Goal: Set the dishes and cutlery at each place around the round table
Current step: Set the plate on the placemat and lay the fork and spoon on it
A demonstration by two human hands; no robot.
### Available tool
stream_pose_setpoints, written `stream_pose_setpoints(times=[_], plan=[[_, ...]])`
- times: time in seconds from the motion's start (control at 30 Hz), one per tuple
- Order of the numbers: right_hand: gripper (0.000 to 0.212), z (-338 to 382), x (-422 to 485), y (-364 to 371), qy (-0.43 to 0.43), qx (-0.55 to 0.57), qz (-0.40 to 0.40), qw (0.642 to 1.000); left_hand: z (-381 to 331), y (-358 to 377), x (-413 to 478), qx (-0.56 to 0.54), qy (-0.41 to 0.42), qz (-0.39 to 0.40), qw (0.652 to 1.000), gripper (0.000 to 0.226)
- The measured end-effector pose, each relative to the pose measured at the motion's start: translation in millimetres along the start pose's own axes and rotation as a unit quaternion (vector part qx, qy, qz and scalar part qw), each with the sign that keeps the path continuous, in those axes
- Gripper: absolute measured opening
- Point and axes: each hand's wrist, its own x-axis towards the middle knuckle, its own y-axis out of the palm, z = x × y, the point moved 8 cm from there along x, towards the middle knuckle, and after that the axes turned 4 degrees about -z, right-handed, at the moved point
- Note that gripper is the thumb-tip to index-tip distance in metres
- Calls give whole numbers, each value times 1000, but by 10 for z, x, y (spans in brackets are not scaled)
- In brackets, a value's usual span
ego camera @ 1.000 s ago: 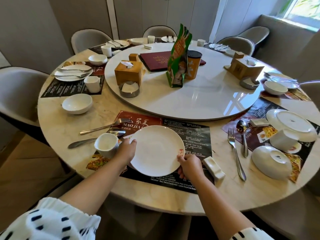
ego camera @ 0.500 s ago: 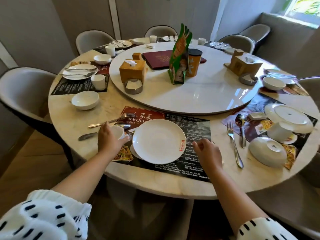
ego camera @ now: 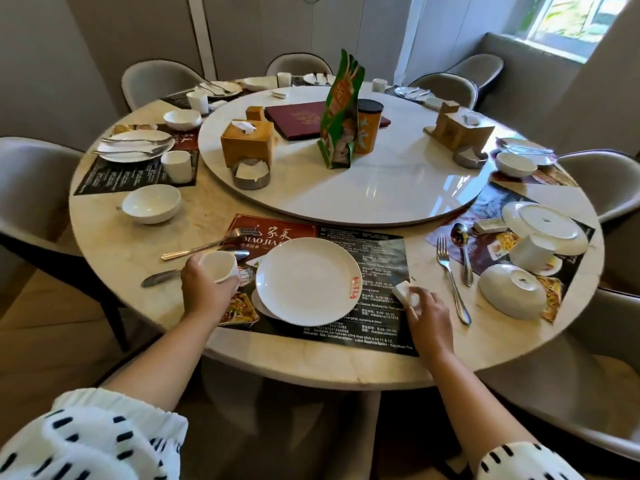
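Plate: round white ceramic plate (ego camera: 308, 280), nearest place.
Cup: small white ceramic cup (ego camera: 220, 266), left of plate, gripped by left hand (ego camera: 204, 291).
Rest: small white oblong rest (ego camera: 403, 291), right of plate, pinched by right hand (ego camera: 428, 315).
Care: lift clear, without nudging plate.

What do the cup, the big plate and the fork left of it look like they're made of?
Cup: white glazed ceramic, seemingly; smooth, glossy wall. Plate: the same glossy white ceramic, red mark printed at its rim. Fork: polished metal, probably stainless steel; bright reflections along the handle.

Grey chairs (ego camera: 450, 86), sunlit window (ego camera: 571, 19)
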Motion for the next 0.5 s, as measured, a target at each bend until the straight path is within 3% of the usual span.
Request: stream_pose_setpoints(times=[0.13,0.33,0.5], plan=[[44,284,448,123,-44,94,54,993,-180,-68,-76,-75,29,-46,996,77],[62,634,1187,637,-86,74,190,975,-529,138,-276,-144,40,-64,987,80],[59,672,1413,882,-117,66,229,964,-708,416,-381,-184,35,-55,981,90]])
